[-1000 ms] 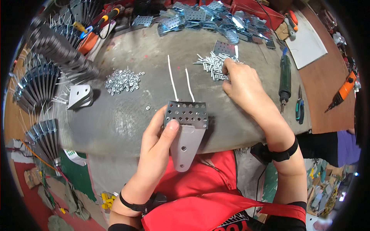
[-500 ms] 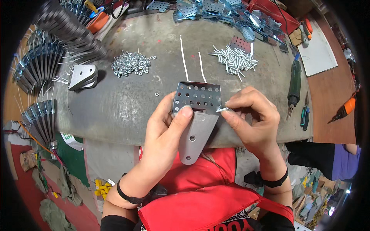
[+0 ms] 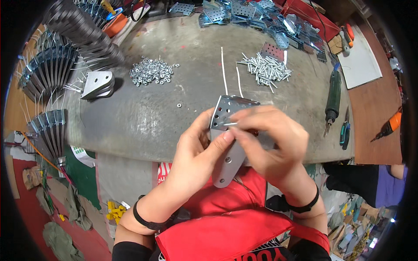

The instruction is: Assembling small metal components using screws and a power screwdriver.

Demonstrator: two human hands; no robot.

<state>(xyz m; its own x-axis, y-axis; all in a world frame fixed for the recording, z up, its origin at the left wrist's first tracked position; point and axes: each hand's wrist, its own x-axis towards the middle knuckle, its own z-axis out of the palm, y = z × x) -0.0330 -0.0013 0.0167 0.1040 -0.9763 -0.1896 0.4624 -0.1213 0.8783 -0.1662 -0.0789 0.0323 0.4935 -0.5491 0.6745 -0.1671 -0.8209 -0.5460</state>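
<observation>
My left hand (image 3: 198, 148) grips a grey perforated metal bracket (image 3: 226, 130) by its left edge and holds it tilted above the near edge of the grey workbench (image 3: 143, 113). My right hand (image 3: 270, 141) covers the bracket's right side and pinches a small silver bolt (image 3: 229, 125) against the holes of its upper plate. A pile of silver bolts (image 3: 265, 69) lies on the bench beyond my right hand. A heap of small nuts (image 3: 152, 71) lies farther left.
Two white cable ties (image 3: 230, 74) lie on the bench. A folded bracket (image 3: 96, 84) sits at the left, with fanned stacks of metal plates (image 3: 48, 74) beyond it. Loose perforated plates (image 3: 257, 17) fill the back. A green screwdriver tool (image 3: 333, 98) and an orange drill (image 3: 389, 124) lie right.
My right hand left the bolt pile with a bolt and came to the bracket. The bracket has been lifted and tilted closer to me, with the bolt now at its holes.
</observation>
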